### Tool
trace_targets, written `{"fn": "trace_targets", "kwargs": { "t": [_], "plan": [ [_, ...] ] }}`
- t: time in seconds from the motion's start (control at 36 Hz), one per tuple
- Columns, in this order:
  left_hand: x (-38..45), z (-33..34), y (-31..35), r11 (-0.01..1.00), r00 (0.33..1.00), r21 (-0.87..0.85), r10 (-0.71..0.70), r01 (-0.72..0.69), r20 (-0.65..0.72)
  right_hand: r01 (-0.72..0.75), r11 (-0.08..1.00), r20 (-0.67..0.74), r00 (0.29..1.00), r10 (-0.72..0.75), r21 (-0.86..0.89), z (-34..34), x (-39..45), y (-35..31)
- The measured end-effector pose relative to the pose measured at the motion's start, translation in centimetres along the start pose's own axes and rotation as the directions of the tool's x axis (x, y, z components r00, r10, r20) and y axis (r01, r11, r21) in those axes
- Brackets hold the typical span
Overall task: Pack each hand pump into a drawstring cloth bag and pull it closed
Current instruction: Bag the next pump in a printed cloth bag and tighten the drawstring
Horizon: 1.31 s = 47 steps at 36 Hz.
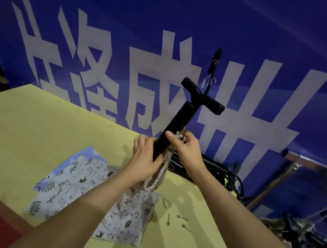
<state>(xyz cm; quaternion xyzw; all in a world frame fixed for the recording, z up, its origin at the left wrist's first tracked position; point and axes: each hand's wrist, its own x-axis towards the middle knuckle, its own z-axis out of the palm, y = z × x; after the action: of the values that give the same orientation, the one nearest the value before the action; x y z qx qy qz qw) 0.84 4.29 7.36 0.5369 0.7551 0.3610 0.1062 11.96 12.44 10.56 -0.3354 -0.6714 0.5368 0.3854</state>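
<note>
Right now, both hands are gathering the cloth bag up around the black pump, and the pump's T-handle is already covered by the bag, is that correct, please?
Not quite. The head view shows both the left hand and the right hand gathering the cloth bag up around the black pump, but the T-handle is not covered: it sticks out well above the bag's mouth, bare.

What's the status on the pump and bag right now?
Left hand and right hand both grip the bag bunched round the pump. Pump upright, handle and upper barrel still out. Nothing blocking.
</note>
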Motion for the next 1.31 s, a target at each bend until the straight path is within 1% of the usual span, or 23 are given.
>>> {"fn": "trace_targets", "kwargs": {
  "t": [0.06,0.14,0.25,0.33,0.39,0.47,0.5,0.53,0.61,0.64,0.69,0.72,0.75,0.78,0.83,0.89,0.94,1.0,1.06,1.11,1.17,1.22,1.31],
  "plan": [
    [-0.1,-0.7,-0.2,0.996,0.999,-0.088,-0.011,0.015,0.047,0.003,1.000,-0.016,1.000,-0.004,-0.007,-0.1,0.2,0.1],
    [0.0,-1.7,-0.4,0.982,0.998,-0.180,-0.058,0.055,-0.009,0.000,1.000,-0.027,1.000,0.000,-0.003,-0.3,0.3,0.5],
    [0.6,-2.3,-0.2,0.986,0.991,-0.154,-0.084,0.068,-0.102,0.008,1.000,-0.037,0.999,-0.008,0.011,0.0,-0.1,0.5],
    [0.9,-2.7,-0.2,0.975,0.961,-0.134,-0.201,0.178,-0.188,0.027,0.999,-0.069,0.997,-0.025,0.039,0.4,-0.3,0.4],
    [0.9,-2.9,-0.5,0.972,0.950,-0.017,-0.232,0.234,-0.209,0.048,0.998,-0.076,0.996,-0.046,0.028,0.5,-0.1,0.3],
    [0.6,-3.0,-1.0,0.927,0.958,0.284,-0.185,0.243,-0.217,0.106,0.994,-0.100,0.989,-0.107,-0.018,0.8,0.1,0.1],
    [0.5,-3.0,-0.9,0.909,0.964,0.348,-0.160,0.228,-0.214,0.117,0.992,-0.113,0.986,-0.120,-0.039,0.9,0.3,0.1],
    [0.4,-3.0,-0.9,0.902,0.971,0.382,-0.136,0.203,-0.195,0.123,0.991,-0.120,0.984,-0.130,-0.058,1.0,0.3,0.1],
    [0.2,-3.0,-0.5,0.923,0.993,0.373,-0.058,0.094,-0.106,0.135,0.986,-0.120,0.982,-0.147,-0.101,1.1,0.5,0.2],
    [0.2,-2.9,-0.6,0.916,0.997,0.398,-0.025,0.051,-0.070,0.138,0.985,-0.121,0.981,-0.151,-0.107,1.1,0.6,0.2],
    [0.0,-2.7,-1.0,0.838,0.999,0.545,0.037,-0.031,0.001,0.141,0.984,-0.130,0.979,-0.155,-0.108,0.9,0.6,0.2],
    [0.0,-2.6,-1.4,0.803,0.999,0.594,0.032,-0.044,0.031,0.136,0.985,-0.136,0.979,-0.150,-0.111,0.8,0.7,0.1],
    [-0.1,-2.5,-1.6,0.789,0.999,0.614,0.000,-0.027,0.044,0.130,0.985,-0.141,0.979,-0.145,-0.114,0.7,0.7,0.2],
    [-0.3,-2.4,-1.8,0.793,0.998,0.609,-0.040,0.002,0.048,0.125,0.986,-0.145,0.979,-0.141,-0.114,0.6,0.7,0.2],
    [-0.5,-2.2,-2.2,0.851,0.994,0.522,-0.093,0.050,0.056,0.123,0.986,-0.149,0.979,-0.139,-0.116,0.3,0.6,0.3],
    [-0.5,-2.1,-2.1,0.929,0.991,0.365,-0.095,0.054,0.095,0.123,0.984,-0.144,0.979,-0.142,-0.132,0.2,0.4,0.5],
    [-0.3,-2.5,-1.6,0.981,0.990,0.186,-0.077,0.054,0.119,0.123,0.981,-0.132,0.981,-0.144,-0.151,0.1,0.2,0.6],
    [0.1,-3.2,-0.8,0.996,0.990,0.042,-0.082,0.077,0.113,0.132,0.976,-0.118,0.981,-0.154,-0.173,0.1,0.1,0.6],
    [0.4,-4.1,0.3,0.994,0.992,-0.051,-0.089,0.094,0.085,0.148,0.964,-0.099,0.980,-0.174,-0.222,0.1,-0.1,0.6],
    [0.9,-5.2,1.4,0.994,0.997,-0.083,-0.072,0.075,0.035,0.158,0.944,-0.073,0.980,-0.186,-0.290,0.2,-0.2,0.9],
    [1.3,-5.9,2.2,0.995,0.998,-0.091,-0.048,0.044,-0.050,0.152,0.931,-0.049,0.983,-0.178,-0.332,0.2,-0.3,1.5],
    [1.6,-6.3,2.4,0.996,0.990,-0.086,-0.035,0.023,-0.135,0.131,0.927,-0.021,0.989,-0.147,-0.351,0.4,-0.3,2.1],
    [1.4,-6.2,2.2,0.996,0.978,-0.094,-0.022,0.003,-0.209,0.092,0.925,0.024,0.996,-0.090,-0.369,0.9,-0.7,2.8]
  ]
}}
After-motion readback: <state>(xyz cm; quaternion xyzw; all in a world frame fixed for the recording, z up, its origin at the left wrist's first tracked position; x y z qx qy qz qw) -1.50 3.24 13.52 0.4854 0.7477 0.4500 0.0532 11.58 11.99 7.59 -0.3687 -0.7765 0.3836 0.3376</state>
